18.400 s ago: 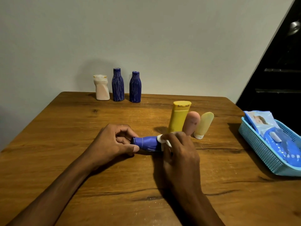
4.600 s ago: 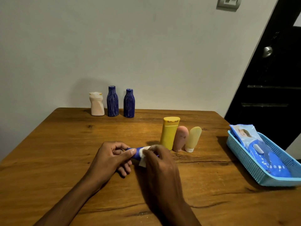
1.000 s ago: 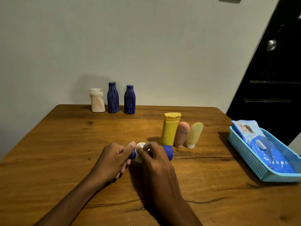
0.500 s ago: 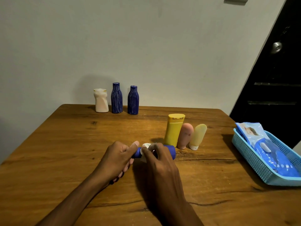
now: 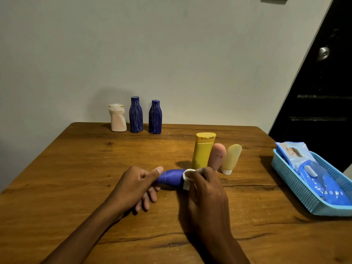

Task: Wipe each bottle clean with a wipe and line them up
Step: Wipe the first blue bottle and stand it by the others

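Our right hand point(image 5: 204, 187) has slid the white wipe point(image 5: 187, 178) rightward along the small blue plastic bottle point(image 5: 172, 178), fingers pinching it; left hand point(image 5: 133, 185) fingers grip the bottle's other end, so wiping continues.

Both forearms are bare, no sleeves in view; the left hand point(image 5: 136, 184) and right hand point(image 5: 206, 189) wear nothing
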